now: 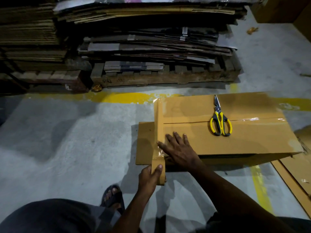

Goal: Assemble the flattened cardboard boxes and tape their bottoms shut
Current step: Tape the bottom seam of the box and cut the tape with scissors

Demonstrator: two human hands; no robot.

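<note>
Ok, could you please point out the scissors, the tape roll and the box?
scissors [218,114], head view, where the yellow handles join.
tape roll [154,164], head view, on its outer face.
box [252,137], head view, bare cardboard on top, right of the scissors.

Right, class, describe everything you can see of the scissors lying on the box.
The scissors lie flat on top of the cardboard box, across its taped centre seam. The blades look like metal, are shut and point away from the person. The two loop handles are yellow with grey inner parts and face the person. Only the box touches them.
</note>
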